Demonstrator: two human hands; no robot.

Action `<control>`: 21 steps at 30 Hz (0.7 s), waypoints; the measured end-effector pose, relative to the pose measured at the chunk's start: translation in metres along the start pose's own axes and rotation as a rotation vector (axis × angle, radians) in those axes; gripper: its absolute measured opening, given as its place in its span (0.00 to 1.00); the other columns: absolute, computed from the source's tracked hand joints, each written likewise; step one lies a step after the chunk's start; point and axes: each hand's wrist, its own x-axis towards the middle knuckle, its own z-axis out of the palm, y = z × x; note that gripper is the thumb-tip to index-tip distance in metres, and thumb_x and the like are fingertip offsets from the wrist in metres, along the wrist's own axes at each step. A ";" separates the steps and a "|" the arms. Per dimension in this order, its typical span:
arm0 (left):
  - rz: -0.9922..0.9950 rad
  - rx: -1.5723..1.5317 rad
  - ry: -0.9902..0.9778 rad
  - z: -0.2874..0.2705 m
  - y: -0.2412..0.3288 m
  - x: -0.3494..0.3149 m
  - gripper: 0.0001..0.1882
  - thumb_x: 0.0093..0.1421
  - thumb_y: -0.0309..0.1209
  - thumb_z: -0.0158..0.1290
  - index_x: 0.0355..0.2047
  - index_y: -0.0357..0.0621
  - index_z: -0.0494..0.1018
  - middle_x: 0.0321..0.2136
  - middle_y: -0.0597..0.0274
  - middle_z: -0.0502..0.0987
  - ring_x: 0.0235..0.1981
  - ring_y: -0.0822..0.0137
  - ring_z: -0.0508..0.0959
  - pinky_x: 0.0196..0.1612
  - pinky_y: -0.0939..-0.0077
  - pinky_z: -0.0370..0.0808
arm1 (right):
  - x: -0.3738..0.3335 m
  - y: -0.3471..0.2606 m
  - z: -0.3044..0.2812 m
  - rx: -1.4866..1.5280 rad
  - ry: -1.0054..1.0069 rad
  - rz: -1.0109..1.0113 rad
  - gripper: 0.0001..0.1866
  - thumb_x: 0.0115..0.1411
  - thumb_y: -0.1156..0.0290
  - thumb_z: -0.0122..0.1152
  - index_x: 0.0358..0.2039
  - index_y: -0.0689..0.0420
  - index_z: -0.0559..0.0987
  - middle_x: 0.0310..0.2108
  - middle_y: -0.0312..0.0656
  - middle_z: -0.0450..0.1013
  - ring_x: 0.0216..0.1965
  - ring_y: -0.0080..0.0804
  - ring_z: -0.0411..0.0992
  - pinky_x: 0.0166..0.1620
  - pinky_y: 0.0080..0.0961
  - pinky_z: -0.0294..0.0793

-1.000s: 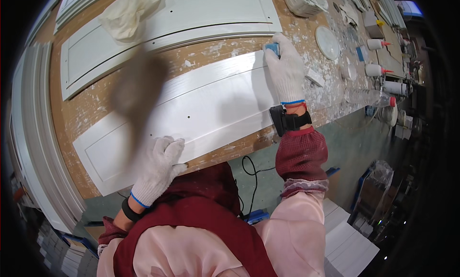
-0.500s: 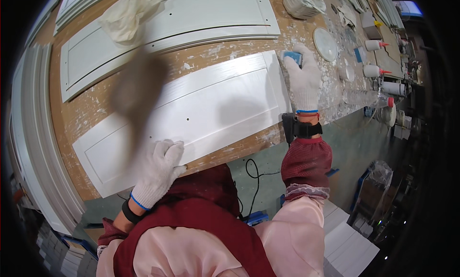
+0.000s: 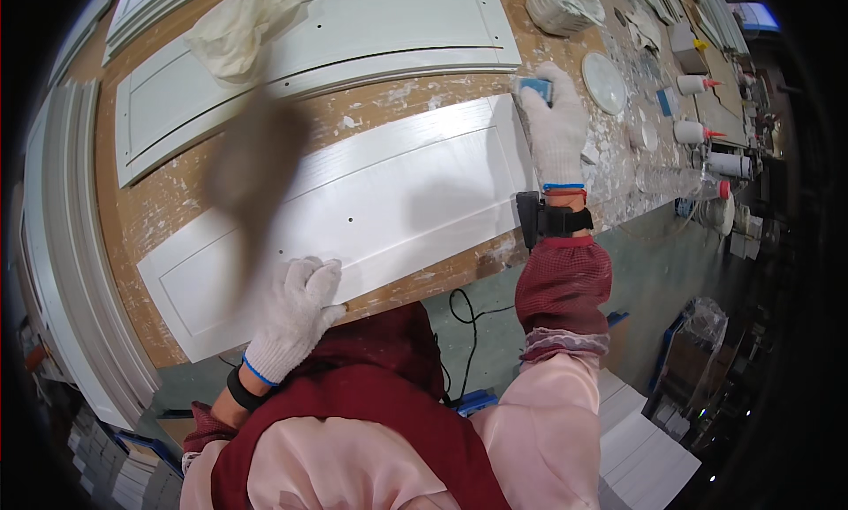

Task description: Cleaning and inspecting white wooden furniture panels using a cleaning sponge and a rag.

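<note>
A long white panel (image 3: 380, 223) with a grooved frame and small dark holes lies slantwise on the worktable before me. My left hand (image 3: 296, 307), in a white knit glove, is on its near edge, fingers bent on the face and thumb at the edge. At the panel's right end, my right hand (image 3: 558, 130), gloved too, grips a small blue block (image 3: 536, 90) that looks like a sanding block. The block is by the far right corner, with its underside hidden. A brownish blur (image 3: 256, 166) close to the camera covers part of the panel's left half.
Beyond lie stacked white panels (image 3: 397, 24) with a cream cloth (image 3: 234, 33) on top. A white tub (image 3: 565, 8), a round lid (image 3: 604, 83), red-tipped glue bottles (image 3: 689, 132) and a clear bottle (image 3: 676, 181) stand right. Long white boards (image 3: 84, 272) stand at the left.
My right hand has moved a short way farther from me along the panel's right end, carrying the blue block. The left hand keeps its place on the near edge.
</note>
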 end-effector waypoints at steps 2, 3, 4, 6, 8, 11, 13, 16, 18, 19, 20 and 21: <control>-0.002 -0.013 -0.015 -0.002 0.001 0.001 0.36 0.36 0.36 0.69 0.50 0.51 0.71 0.42 0.61 0.73 0.43 0.56 0.73 0.45 0.62 0.72 | 0.001 0.008 -0.007 -0.039 0.009 0.002 0.19 0.55 0.64 0.60 0.46 0.55 0.76 0.36 0.47 0.77 0.38 0.40 0.76 0.45 0.32 0.72; -0.005 -0.013 -0.014 -0.001 0.000 0.001 0.36 0.36 0.36 0.69 0.50 0.51 0.71 0.42 0.61 0.73 0.43 0.56 0.73 0.45 0.62 0.72 | 0.002 0.004 -0.007 -0.073 0.015 0.005 0.19 0.55 0.64 0.60 0.46 0.55 0.76 0.36 0.47 0.77 0.37 0.40 0.76 0.45 0.31 0.72; -0.007 -0.014 -0.009 -0.001 0.000 0.001 0.36 0.36 0.36 0.69 0.50 0.51 0.71 0.42 0.61 0.73 0.43 0.56 0.73 0.45 0.62 0.72 | 0.001 0.001 -0.008 -0.072 0.013 0.004 0.19 0.55 0.64 0.60 0.46 0.55 0.76 0.36 0.47 0.77 0.37 0.40 0.76 0.45 0.31 0.72; -0.007 -0.016 -0.005 -0.001 0.000 0.001 0.36 0.36 0.35 0.69 0.50 0.51 0.71 0.42 0.61 0.73 0.43 0.56 0.73 0.45 0.62 0.72 | -0.001 -0.009 -0.012 -0.120 -0.086 0.048 0.19 0.54 0.64 0.60 0.46 0.56 0.76 0.36 0.47 0.77 0.37 0.40 0.75 0.45 0.31 0.72; 0.000 -0.007 -0.008 -0.002 0.001 0.001 0.36 0.36 0.35 0.69 0.49 0.50 0.71 0.42 0.61 0.73 0.43 0.56 0.73 0.45 0.62 0.72 | 0.001 0.003 -0.005 -0.133 -0.052 -0.021 0.19 0.54 0.65 0.60 0.46 0.56 0.76 0.36 0.48 0.77 0.37 0.41 0.76 0.45 0.31 0.72; 0.020 -0.061 -0.026 -0.004 0.000 0.001 0.34 0.40 0.29 0.68 0.50 0.44 0.70 0.42 0.54 0.70 0.42 0.53 0.70 0.45 0.61 0.70 | 0.003 -0.010 0.001 -0.160 -0.068 -0.020 0.19 0.54 0.65 0.60 0.47 0.56 0.76 0.37 0.49 0.77 0.38 0.42 0.76 0.45 0.32 0.72; 0.024 -0.038 -0.017 -0.002 0.000 0.001 0.34 0.38 0.32 0.68 0.49 0.47 0.71 0.42 0.57 0.71 0.43 0.54 0.71 0.45 0.61 0.71 | 0.004 -0.010 -0.001 -0.184 -0.107 0.052 0.19 0.54 0.65 0.60 0.47 0.57 0.76 0.38 0.49 0.77 0.38 0.43 0.76 0.45 0.32 0.72; 0.020 -0.010 -0.009 -0.002 0.001 0.002 0.34 0.38 0.36 0.68 0.49 0.49 0.71 0.42 0.61 0.72 0.43 0.56 0.72 0.45 0.62 0.71 | 0.009 0.001 -0.006 -0.171 -0.004 -0.058 0.20 0.55 0.66 0.60 0.48 0.58 0.76 0.38 0.49 0.77 0.37 0.43 0.75 0.45 0.31 0.72; 0.017 -0.006 -0.011 -0.003 0.001 0.002 0.33 0.39 0.36 0.67 0.49 0.49 0.71 0.42 0.60 0.72 0.43 0.56 0.72 0.45 0.62 0.71 | 0.006 -0.003 -0.020 -0.118 0.005 0.014 0.19 0.55 0.67 0.60 0.47 0.60 0.76 0.39 0.48 0.77 0.37 0.41 0.75 0.45 0.29 0.73; 0.018 -0.008 -0.011 -0.003 0.000 0.002 0.34 0.39 0.37 0.67 0.49 0.48 0.71 0.42 0.59 0.72 0.43 0.54 0.72 0.45 0.61 0.71 | 0.000 -0.007 -0.025 -0.119 0.008 0.014 0.19 0.55 0.67 0.60 0.47 0.60 0.76 0.39 0.48 0.77 0.37 0.41 0.75 0.45 0.29 0.73; 0.020 -0.011 -0.011 -0.003 0.000 0.002 0.34 0.39 0.37 0.67 0.49 0.48 0.71 0.41 0.58 0.72 0.43 0.53 0.72 0.44 0.60 0.72 | -0.009 -0.010 -0.032 -0.010 0.019 0.012 0.19 0.55 0.68 0.60 0.47 0.60 0.76 0.39 0.48 0.77 0.38 0.40 0.75 0.45 0.29 0.73; 0.036 -0.016 -0.008 -0.004 -0.002 0.004 0.34 0.39 0.37 0.67 0.49 0.48 0.71 0.41 0.58 0.72 0.43 0.53 0.72 0.44 0.60 0.72 | -0.019 -0.016 -0.044 0.089 0.039 0.008 0.18 0.55 0.69 0.60 0.47 0.60 0.76 0.39 0.48 0.77 0.38 0.40 0.76 0.45 0.29 0.73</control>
